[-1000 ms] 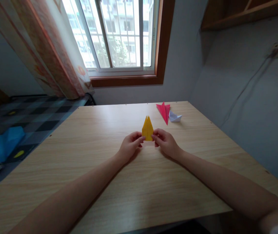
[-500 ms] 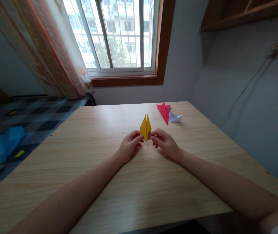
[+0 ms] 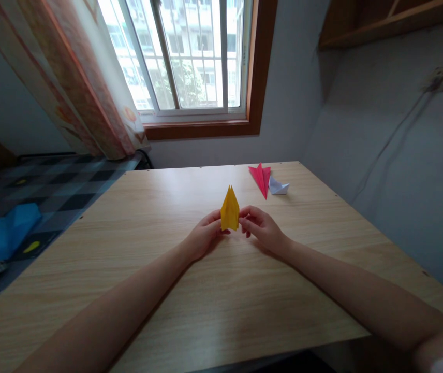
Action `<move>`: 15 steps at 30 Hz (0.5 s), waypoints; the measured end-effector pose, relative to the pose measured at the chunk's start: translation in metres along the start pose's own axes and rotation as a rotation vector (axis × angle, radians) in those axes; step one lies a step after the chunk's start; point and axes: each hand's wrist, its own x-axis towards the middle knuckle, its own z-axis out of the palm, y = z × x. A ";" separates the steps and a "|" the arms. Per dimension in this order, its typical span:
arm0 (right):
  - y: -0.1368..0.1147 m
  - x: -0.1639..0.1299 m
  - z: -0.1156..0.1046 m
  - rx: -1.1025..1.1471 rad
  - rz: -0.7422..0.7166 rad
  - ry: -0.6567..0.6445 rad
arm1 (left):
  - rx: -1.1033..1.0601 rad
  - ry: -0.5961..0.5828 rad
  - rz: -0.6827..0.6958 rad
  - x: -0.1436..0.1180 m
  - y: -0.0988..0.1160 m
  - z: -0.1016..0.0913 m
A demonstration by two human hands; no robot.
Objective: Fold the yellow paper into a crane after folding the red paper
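Note:
A folded piece of yellow paper (image 3: 230,210) stands upright between my hands, its two narrow points side by side at the top and its lower end wider. My left hand (image 3: 205,234) grips its left side, with the thumb partly hidden behind the paper. At the lower right edge, the pinched fingers of my right hand (image 3: 261,226) hold the paper too. Both hands are low over the wooden table (image 3: 213,305).
Farther back on the table lie a red paper plane (image 3: 261,178) and a white paper boat (image 3: 279,187), close together. A blue folded paper (image 3: 10,230) rests on the checked bed at left. Beyond the table are a window (image 3: 190,57) and a wall.
The yellow paper has turned in my hands: the open slit down its middle is replaced by a flatter, broader face. It sits slightly lower and to the left.

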 end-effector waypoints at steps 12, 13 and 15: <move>-0.001 0.001 0.000 0.046 0.021 -0.008 | -0.023 -0.037 -0.033 -0.001 0.002 0.000; -0.001 0.001 0.001 0.063 0.026 -0.017 | -0.020 -0.048 -0.042 -0.001 0.002 -0.001; -0.001 0.001 0.001 0.093 0.032 -0.036 | -0.017 -0.066 -0.056 -0.001 0.002 -0.002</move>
